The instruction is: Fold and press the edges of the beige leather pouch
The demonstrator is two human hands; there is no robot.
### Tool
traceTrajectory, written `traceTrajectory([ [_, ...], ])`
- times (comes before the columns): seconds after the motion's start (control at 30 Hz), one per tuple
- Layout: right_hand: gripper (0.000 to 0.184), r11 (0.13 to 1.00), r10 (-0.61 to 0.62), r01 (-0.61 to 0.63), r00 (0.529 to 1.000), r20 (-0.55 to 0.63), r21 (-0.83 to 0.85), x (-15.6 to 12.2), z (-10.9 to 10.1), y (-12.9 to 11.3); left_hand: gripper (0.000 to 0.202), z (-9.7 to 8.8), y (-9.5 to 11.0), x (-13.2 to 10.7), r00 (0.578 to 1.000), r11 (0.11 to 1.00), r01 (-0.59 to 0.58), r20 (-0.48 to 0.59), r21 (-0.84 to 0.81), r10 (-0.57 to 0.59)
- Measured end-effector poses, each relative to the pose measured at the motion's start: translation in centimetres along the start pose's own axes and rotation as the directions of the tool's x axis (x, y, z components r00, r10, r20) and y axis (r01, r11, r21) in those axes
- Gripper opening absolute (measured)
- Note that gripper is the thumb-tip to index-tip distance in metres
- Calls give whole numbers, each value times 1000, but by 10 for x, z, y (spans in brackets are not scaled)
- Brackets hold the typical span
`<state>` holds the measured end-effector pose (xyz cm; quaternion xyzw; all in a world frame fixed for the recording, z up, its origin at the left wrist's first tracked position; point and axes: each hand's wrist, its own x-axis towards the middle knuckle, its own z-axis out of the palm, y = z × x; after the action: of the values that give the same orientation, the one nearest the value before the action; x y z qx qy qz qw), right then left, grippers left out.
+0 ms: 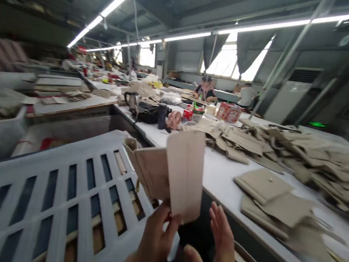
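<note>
In the head view a beige, leather-like bag piece (185,173) is held up before me, a stiff flat panel standing in front of a folded, pocket-like part. My left hand (160,232) pinches its lower edge between thumb and fingers. My right hand (221,242) is just to the right of the piece, apart from it, with fingers stretched up and the thumb spread away. Nothing shows in that palm. Below and to the left lies a white slatted plastic crate (61,178), with beige and brown pieces visible through some of its slots.
At right, a white worktable (219,176) carries flat beige pieces (264,185) and a large heap of cut parts (323,157). Farther back stand a red can (187,113), a dark bottle (162,117) and a kettle (132,99). A person (205,90) sits across the table.
</note>
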<state>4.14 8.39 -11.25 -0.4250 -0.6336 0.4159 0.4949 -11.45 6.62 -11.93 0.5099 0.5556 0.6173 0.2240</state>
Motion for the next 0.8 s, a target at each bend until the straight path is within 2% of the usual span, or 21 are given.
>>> traceTrajectory([
  [0.07, 90, 991, -59, 47, 994, -95, -121, 6, -26, -30, 30, 40, 18, -18, 968, 993, -114, 224, -23, 116],
  [0.13, 85, 977, -84, 39, 975, -207, -211, 10, -54, -48, 36, 70, 39, -26, 901, 981, -179, 388, -73, 193],
  [0.23, 82, 932, -187, 58, 924, -335, -359, 15, -109, -53, 50, 90, 69, -23, 753, 972, -202, 614, -122, 234],
  [0.27, 82, 901, -222, 54, 910, -350, -429, 15, -130, -50, 55, 91, 76, -20, 725, 957, -246, 626, -154, 287],
  [0.3, 83, 863, -256, 49, 900, -351, -503, 16, -151, -48, 55, 90, 81, -16, 741, 933, -314, 568, -176, 357],
  [0.33, 83, 819, -288, 47, 896, -338, -572, 15, -170, -45, 51, 89, 85, -12, 788, 905, -390, 448, -169, 423],
  [0.37, 82, 773, -314, 48, 895, -316, -632, 13, -188, -42, 47, 87, 87, -8, 837, 883, -454, 281, -124, 470],
  [0.4, 81, 730, -338, 55, 895, -290, -681, 11, -203, -39, 46, 85, 89, -2, 867, 877, -478, 136, -49, 480],
  [0.43, 79, 692, -360, 68, 895, -263, -718, 8, -215, -36, 49, 84, 91, 3, 884, 884, -466, 53, 29, 465],
  [0.47, 77, 661, -378, 80, 894, -239, -746, 4, -224, -33, 56, 85, 92, 10, 898, 893, -440, 46, 97, 437],
  [0.53, 74, 616, -387, 92, 900, -199, -783, -3, -234, -25, 74, 91, 93, 22, 913, 898, -395, 192, 195, 360],
  [0.6, 72, 598, -378, 92, 908, -179, -796, -8, -237, -14, 80, 103, 92, 32, 884, 895, -381, 377, 233, 278],
  [0.7, 71, 600, -352, 91, 922, -161, -795, -13, -238, 5, 62, 121, 83, 38, 822, 917, -349, 532, 192, 202],
  [0.8, 72, 593, -343, 92, 928, -148, -800, -17, -242, 24, 43, 131, 70, 36, 789, 942, -300, 595, 153, 154],
])
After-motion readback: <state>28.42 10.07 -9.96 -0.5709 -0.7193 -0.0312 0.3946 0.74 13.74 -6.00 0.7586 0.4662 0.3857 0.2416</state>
